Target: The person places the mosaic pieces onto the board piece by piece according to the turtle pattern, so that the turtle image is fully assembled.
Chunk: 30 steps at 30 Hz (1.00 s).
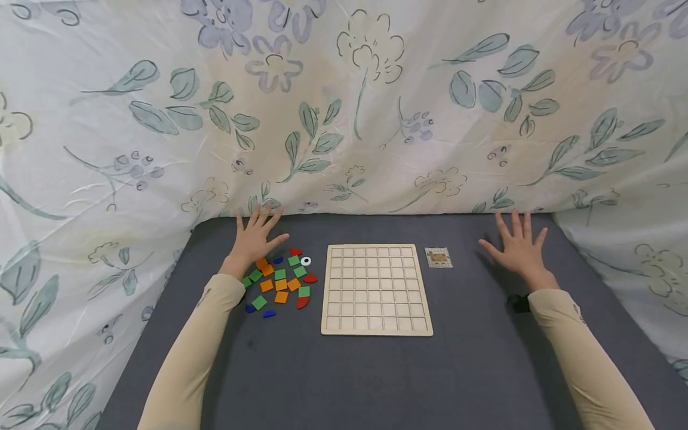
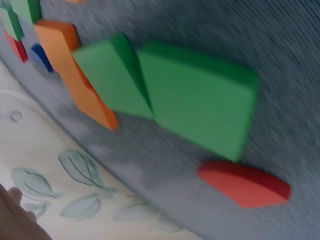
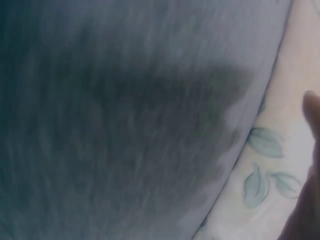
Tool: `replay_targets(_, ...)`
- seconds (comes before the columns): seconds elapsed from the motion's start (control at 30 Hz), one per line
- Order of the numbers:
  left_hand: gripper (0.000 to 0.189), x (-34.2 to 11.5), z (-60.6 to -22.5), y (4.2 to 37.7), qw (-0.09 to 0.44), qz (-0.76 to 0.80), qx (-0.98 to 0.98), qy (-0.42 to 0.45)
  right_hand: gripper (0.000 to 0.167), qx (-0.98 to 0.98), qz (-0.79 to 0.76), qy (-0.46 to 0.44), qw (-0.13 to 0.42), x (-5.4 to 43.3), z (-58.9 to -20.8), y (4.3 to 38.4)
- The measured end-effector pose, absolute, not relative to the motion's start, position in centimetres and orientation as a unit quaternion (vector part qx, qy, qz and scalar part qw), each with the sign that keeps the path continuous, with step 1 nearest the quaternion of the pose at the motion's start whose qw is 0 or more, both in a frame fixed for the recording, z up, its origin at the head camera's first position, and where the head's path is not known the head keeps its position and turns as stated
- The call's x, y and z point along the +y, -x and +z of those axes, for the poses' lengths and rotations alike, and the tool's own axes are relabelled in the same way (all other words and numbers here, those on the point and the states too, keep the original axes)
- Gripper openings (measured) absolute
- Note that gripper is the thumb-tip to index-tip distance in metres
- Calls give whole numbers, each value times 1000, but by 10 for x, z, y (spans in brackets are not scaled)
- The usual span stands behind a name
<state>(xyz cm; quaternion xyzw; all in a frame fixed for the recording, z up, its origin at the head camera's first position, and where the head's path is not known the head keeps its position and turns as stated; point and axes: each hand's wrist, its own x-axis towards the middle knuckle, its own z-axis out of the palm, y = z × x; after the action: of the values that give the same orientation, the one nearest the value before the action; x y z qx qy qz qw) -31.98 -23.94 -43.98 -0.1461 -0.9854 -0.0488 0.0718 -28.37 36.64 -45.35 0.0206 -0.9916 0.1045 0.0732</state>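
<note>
My left hand [image 1: 254, 240] is spread with straight fingers above the far left of the table, holding nothing. Just below it in the head view lie loose flat pieces: green squares [image 1: 259, 303], orange squares [image 1: 281, 297], red rounded pieces [image 1: 310, 278], blue rounded pieces [image 1: 269, 313] and a white ring [image 1: 306, 261]. Close up in the left wrist view are a green square [image 2: 200, 100] and a red piece [image 2: 245, 184]. Over the far right, my right hand [image 1: 518, 251] is spread too, with nothing in its fingers. A wooden grid board [image 1: 376, 289] lies between the hands.
A small printed card [image 1: 439, 257] lies right of the board, between it and my right hand. The dark grey table [image 1: 371, 382] ends at a flowered cloth [image 1: 365, 149] hanging behind and at both sides. A black band [image 1: 518, 303] shows at my right wrist.
</note>
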Motion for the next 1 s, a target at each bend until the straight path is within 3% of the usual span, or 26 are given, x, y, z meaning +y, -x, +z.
replay_targets(0.37, 69, -220, -444, 317, 48, -51, -974, 215, 86, -990, 121, -51, 45, 339, -458, 267)
replay_targets(0.6, 58, -215, -445, 308, -2, -102, -954, 283, 85, -988, 135, -79, 4, 319, -458, 252)
replay_targets(1.0, 45, -211, -445, 302, -32, -117, -949, 291, 77, -978, 149, -139, -33, 284, -461, 225)
